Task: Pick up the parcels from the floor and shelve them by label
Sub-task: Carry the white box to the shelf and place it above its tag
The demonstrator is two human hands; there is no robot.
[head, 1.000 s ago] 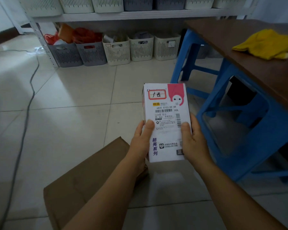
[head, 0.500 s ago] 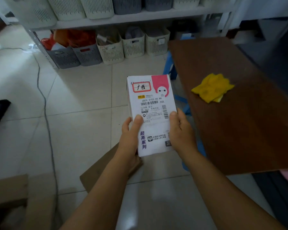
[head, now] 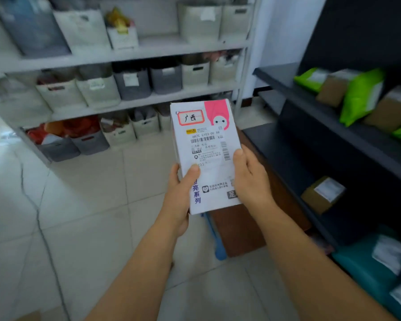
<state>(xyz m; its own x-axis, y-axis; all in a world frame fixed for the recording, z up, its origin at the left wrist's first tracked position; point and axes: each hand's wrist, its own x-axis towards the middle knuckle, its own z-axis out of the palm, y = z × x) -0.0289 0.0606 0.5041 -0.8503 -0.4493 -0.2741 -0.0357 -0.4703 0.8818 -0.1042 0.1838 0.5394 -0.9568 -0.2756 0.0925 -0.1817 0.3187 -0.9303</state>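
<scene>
I hold a white parcel box [head: 208, 144] upright in front of me, with a pink corner, a barcode and a red-framed handwritten label at its top. My left hand [head: 182, 195] grips its lower left edge, thumb across the front. My right hand [head: 250, 179] grips its lower right edge. A grey rack [head: 130, 54] of labelled baskets stands behind the parcel. A dark shelf unit [head: 310, 140] with parcels runs along the right.
Green bags [head: 359, 96] and brown boxes [head: 323, 194] lie on the dark shelves, a teal bag [head: 375, 272] lower down. A brown table [head: 239, 228] with a blue leg stands under the parcel. A cable [head: 38, 218] crosses the tiled floor at left.
The view has risen and swung to the right: the cardboard on the floor and the yellow cloth have left the frame, the dark shelf unit has appeared. Both hands keep the same grip on the parcel.
</scene>
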